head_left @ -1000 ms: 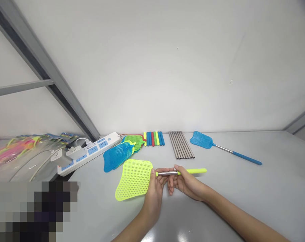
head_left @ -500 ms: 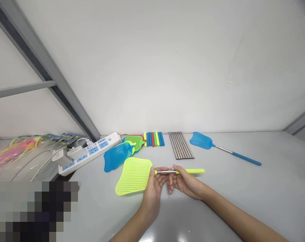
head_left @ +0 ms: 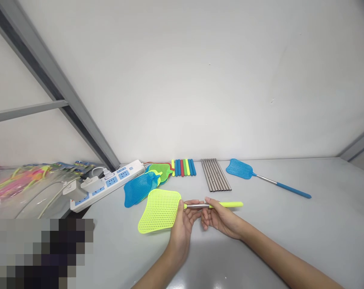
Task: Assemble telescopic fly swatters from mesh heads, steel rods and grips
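Observation:
A yellow fly swatter (head_left: 160, 212) with a perforated head, a short metal rod and a yellow handle is held level above the table. My left hand (head_left: 183, 222) is closed around the neck, its thumb where the head meets the rod. My right hand (head_left: 219, 216) grips the near end of the yellow handle (head_left: 231, 204), thumb on top. Between the hands the metal rod (head_left: 197, 206) shows. Behind my left hand lie stacked blue swatter heads (head_left: 139, 188) and green ones (head_left: 160, 170).
Several coloured handles (head_left: 182, 167) lie in a row at the wall, beside several metal rods (head_left: 215, 176). A blue fly swatter (head_left: 241, 168) lies to the right. A power strip (head_left: 109, 184) with plugs and plastic-bagged items (head_left: 28, 184) occupy the left.
The view has shifted very slightly. Both hands keep their hold on the yellow fly swatter, with no other visible movement.

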Demonstrator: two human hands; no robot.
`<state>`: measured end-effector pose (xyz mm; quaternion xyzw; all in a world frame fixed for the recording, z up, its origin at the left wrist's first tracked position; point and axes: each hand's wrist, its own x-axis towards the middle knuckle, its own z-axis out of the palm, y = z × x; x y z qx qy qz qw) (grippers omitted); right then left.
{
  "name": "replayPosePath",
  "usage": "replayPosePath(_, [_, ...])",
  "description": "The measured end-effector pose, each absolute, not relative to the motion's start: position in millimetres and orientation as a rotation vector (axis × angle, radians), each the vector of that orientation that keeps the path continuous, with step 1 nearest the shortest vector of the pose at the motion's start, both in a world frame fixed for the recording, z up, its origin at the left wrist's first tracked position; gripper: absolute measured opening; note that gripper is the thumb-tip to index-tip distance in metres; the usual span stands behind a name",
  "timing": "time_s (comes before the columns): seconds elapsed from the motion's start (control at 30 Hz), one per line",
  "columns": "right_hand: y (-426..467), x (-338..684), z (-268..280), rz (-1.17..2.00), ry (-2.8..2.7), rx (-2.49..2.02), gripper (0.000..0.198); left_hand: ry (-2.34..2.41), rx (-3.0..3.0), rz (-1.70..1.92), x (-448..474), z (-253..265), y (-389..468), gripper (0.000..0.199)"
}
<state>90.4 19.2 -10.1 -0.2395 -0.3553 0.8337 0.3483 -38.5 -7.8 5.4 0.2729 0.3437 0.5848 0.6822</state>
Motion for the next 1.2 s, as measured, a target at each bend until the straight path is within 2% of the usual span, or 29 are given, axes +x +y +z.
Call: replayPosePath(1.2, [19.3, 90.4, -5.6, 2.162, -0.841, -0.664, 0.045, 0.805, 0.602, 1.341, -38.7, 3.1, -6.8, 0.036])
